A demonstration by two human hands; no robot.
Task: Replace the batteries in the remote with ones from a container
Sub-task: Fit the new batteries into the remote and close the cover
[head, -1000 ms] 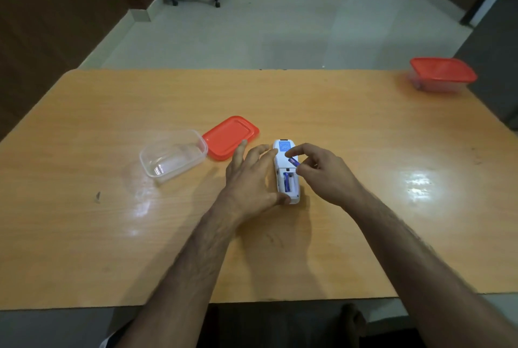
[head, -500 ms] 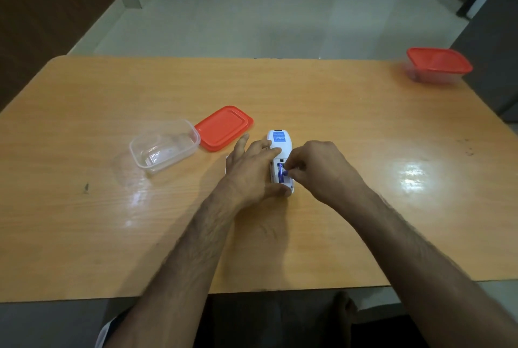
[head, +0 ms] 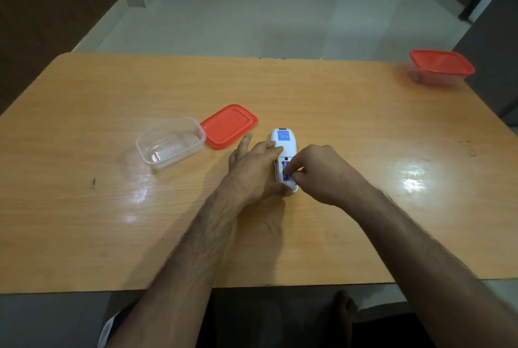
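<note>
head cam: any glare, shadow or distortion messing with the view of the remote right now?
Head view: bright glare patches on the table, right of the right hand and below the clear container, none on the white remote; soft shadow under the forearms; wide-angle bowing of the table's edges; the battery bay sits mostly behind the fingertips; left hand sharp.

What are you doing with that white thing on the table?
A person is putting batteries into a white remote lying face down on the wooden table. The left hand rests against its side to steady it, while the right hand presses a blue battery into the open compartment. Beside them sit a clear plastic container and its red lid, taken off.
</note>
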